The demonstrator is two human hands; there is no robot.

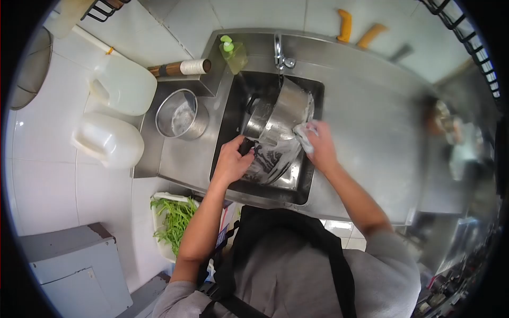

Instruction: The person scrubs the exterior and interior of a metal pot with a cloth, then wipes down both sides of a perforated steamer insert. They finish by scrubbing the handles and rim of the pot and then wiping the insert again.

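Gripping a short black handle (247, 146) with our left hand (234, 161), probably for steadiness, we pinch a crumpled whitish wad (305, 136) in our right hand (321, 147) beside the sudsy silver metal pan (289, 108), tilted in the dark rectangular sink (227, 127) below the far chrome faucet (278, 50).

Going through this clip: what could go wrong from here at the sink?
The large silver metal pan is streaked with white suds, so it might slip from the left hand, which appears to grip its black handle.

It also lies close beneath the silver metal faucet, so lifting or turning it could knock the spout.

The translucent green pump bottle beside the dark rectangular sink might get bumped.
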